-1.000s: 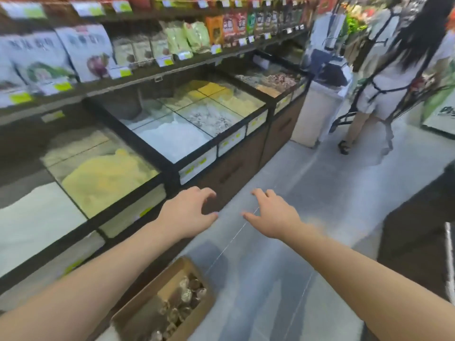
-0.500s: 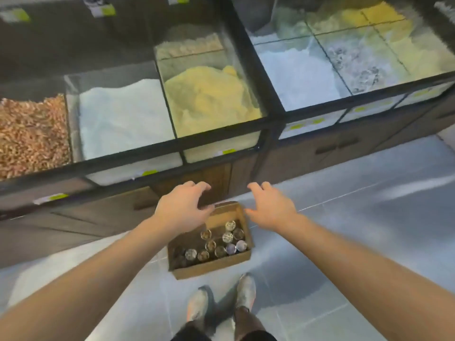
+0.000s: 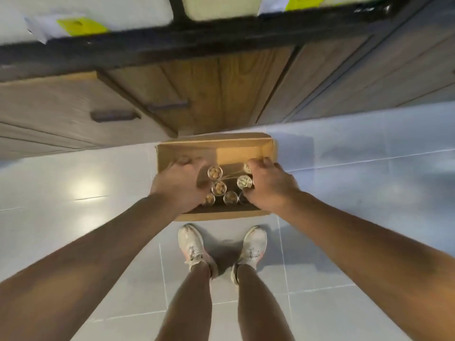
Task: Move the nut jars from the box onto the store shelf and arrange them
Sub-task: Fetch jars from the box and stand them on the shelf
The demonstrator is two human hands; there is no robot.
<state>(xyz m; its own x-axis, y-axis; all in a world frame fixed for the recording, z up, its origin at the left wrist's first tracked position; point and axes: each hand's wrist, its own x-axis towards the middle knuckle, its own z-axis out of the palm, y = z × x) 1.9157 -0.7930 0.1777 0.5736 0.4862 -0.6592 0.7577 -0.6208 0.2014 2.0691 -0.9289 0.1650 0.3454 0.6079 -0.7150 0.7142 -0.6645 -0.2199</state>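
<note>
An open cardboard box sits on the floor against the cabinet base, right in front of my shoes. Several clear nut jars stand inside it, seen from above with nuts showing through the lids. My left hand reaches into the left side of the box, its fingers curled down around a jar that the palm hides. On the right side, my right hand curls its fingers and thumb around another jar, beside a pale-filled jar. The store shelf is out of view.
Wooden cabinet doors with dark handles rise just behind the box. Above them juts the black edge of the bulk bins, with yellow price tags. Pale glossy floor tiles lie all around. My two shoes stand just short of the box.
I have turned from the aisle to the bins and bent down over the box. Both hands dropped from mid-air into it and closed around jars.
</note>
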